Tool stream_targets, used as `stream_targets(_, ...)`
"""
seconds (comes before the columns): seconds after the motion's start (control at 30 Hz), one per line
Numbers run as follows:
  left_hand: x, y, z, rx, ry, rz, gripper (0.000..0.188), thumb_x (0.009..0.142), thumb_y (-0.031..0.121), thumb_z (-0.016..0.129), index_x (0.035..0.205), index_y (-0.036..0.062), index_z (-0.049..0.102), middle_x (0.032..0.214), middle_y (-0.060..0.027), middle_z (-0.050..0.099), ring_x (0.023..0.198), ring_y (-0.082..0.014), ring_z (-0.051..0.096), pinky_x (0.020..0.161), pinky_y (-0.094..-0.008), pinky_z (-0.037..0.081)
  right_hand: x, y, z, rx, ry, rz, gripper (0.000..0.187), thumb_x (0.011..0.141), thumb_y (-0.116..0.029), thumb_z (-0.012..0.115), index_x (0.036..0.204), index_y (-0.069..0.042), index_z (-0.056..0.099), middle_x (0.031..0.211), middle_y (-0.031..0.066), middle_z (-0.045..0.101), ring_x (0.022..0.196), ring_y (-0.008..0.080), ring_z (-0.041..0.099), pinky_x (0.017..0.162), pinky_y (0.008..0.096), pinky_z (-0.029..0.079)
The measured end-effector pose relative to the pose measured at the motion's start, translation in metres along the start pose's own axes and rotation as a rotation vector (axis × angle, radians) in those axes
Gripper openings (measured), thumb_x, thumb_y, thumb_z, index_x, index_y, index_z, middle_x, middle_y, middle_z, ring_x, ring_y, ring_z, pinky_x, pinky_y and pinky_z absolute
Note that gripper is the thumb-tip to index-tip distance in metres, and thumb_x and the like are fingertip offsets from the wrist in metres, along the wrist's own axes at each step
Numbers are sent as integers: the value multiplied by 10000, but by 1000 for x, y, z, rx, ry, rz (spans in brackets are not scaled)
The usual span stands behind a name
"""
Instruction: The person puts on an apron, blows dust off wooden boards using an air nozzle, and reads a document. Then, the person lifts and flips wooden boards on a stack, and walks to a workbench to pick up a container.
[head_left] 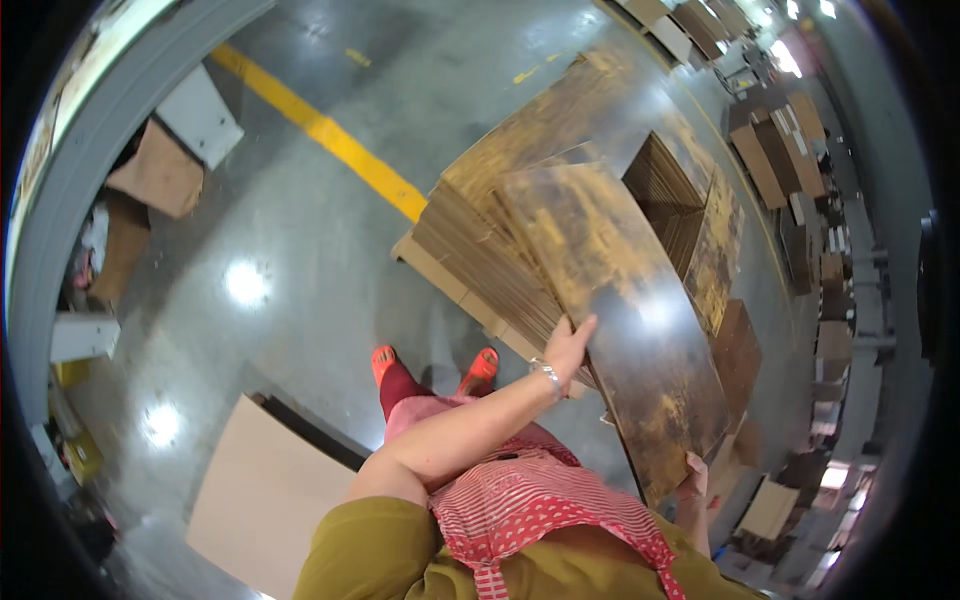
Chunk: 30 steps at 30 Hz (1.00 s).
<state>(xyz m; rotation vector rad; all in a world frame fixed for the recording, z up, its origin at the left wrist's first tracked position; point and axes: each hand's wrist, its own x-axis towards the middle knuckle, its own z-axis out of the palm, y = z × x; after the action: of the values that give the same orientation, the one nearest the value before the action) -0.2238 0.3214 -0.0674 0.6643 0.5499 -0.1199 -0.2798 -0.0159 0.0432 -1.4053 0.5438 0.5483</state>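
A long, glossy dark-brown board [640, 330] with mottled yellow-tan patches lies slanted across a stack of similar boards [480, 250]. My left hand [568, 352], with a bracelet at its wrist, grips the board's left edge, thumb on top and the other fingers out of sight below. Close to the near right corner, my right hand [693, 478] holds the same board, its fingers partly hidden. The board's near end reaches toward my apron. Beyond it, more boards are piled around a rectangular gap [665, 190] where their layered edges show.
A yellow line [330, 140] runs over the grey floor toward the stack. Behind me at the lower left stands a beige panel [270, 500]. Cardboard pieces [158, 170] lie at the left under a grey frame. More stacked panels [785, 150] line the far right.
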Motion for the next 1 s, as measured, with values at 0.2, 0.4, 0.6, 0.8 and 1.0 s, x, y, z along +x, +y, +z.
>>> stream_targets(0.2,12,-37,-5,354,-52,-143,390,833,317,517,965,-46,462,909,-136,567,762,-175,593,582,-280,518,67,42,-44,89,206,-18,475,740,-282,628,1116,-36,472,1016,93,553,941,246,536,809,381,437)
stream_targets(0.4,39,-14,-12,667,-59,-213,488,848,404,445,830,-80,505,693,-146,598,565,-220,618,486,-283,509,93,38,-27,-516,488,-21,379,768,-365,594,962,-45,535,722,-5,538,578,92,513,466,245,415)
stream_targets(0.6,56,20,-2,1127,-169,-336,480,846,393,416,715,-43,565,635,-123,616,547,-179,613,496,-275,502,123,29,-58,-963,498,7,420,749,-433,589,874,-37,525,665,28,537,534,114,521,426,257,405)
stream_targets(0.8,62,65,-18,1425,-242,-317,387,840,334,427,706,6,581,610,-91,614,527,-158,597,520,-280,479,146,38,-45,-713,410,180,460,776,-485,525,946,-60,479,715,24,539,603,140,534,492,300,405)
stream_targets(1.0,81,98,-27,1298,394,298,240,799,260,491,795,42,592,698,-89,601,641,-217,584,621,-310,456,153,49,-44,-376,458,285,666,804,-508,468,1284,-125,212,1184,99,390,1059,245,418,803,430,373)
